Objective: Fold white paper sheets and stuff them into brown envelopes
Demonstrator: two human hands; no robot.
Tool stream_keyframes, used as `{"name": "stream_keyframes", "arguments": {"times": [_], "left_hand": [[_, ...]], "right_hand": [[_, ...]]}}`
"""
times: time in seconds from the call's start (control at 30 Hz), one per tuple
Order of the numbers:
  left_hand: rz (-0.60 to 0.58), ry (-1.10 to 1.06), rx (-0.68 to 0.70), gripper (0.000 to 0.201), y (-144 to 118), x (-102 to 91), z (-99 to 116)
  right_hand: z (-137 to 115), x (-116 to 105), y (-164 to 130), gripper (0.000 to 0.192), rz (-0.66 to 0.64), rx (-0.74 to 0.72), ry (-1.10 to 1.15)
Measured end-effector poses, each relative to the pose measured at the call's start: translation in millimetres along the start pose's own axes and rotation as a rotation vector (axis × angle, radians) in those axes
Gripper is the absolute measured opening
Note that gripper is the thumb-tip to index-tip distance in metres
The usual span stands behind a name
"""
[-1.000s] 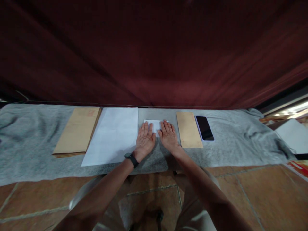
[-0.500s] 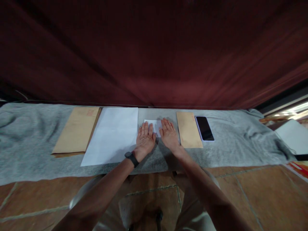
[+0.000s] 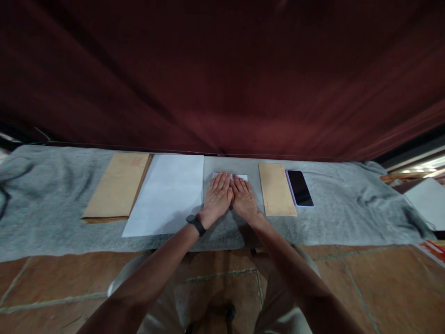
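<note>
Nearest to you, your legs, in pale trousers, are set apart over the brown tiled floor, and your forearms reach forward across the near edge of the grey-clothed table. A dark watch sits on your left wrist, close to the right edge of the large white sheet.

Beyond the watch, your left hand lies palm down, its fingers straight and held close together. Beside it, your right hand is flat too, its fingers slightly spread and angled toward the left ones. Your thumbs are so close that you cannot tell whether they touch. Neither hand is gripping; both rest over the small white paper, which lies on the table with most of its face hidden and its far edge showing around your fingertips.

Left of the large sheet is a layered pile of brown envelopes. To the right of your hands, a smaller brown envelope with faint red print lies flat, and just beside it a phone with a dark screen and a pale purple rim. Farthest off, a dark red curtain hangs behind everything.
</note>
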State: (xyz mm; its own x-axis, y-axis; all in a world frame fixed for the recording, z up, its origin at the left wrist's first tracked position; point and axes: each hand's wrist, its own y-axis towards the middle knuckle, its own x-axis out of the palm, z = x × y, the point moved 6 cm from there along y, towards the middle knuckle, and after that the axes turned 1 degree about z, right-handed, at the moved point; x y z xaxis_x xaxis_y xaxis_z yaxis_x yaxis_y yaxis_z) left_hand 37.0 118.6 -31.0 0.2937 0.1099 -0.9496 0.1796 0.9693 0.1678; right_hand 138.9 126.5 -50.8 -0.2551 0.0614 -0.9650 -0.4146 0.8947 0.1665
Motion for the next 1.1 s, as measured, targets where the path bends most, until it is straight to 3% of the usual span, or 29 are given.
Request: {"name": "stream_keyframes", "arguments": {"times": [0.1,0.27,0.77,0.93,1.1], "left_hand": [[-0.033,-0.013,0.042,0.058,3.5,7.3,7.0],[-0.041,0.029,0.018,0.062,5.1,13.9,0.0],[0.039,0.104,-0.096,0.062,1.1,18.5,-14.1],[0.092,0.083,-0.116,0.061,-1.9,17.7,-17.4],[0.068,0.096,-0.116,0.061,-0.6,16.1,-16.1]], "right_hand": [[0.4,3.0,-0.3,0.057,-0.008,0.013,-0.033],[1.4,3.3,0.1,0.055,0.001,0.026,-0.049],[28.2,-0.5,-8.3,0.055,0.136,0.14,-0.036],[35.5,-2.0,-9.2,0.055,0.112,0.182,-0.029],[34.6,-9.3,-5.3,0.056,0.101,0.184,-0.005]]}}
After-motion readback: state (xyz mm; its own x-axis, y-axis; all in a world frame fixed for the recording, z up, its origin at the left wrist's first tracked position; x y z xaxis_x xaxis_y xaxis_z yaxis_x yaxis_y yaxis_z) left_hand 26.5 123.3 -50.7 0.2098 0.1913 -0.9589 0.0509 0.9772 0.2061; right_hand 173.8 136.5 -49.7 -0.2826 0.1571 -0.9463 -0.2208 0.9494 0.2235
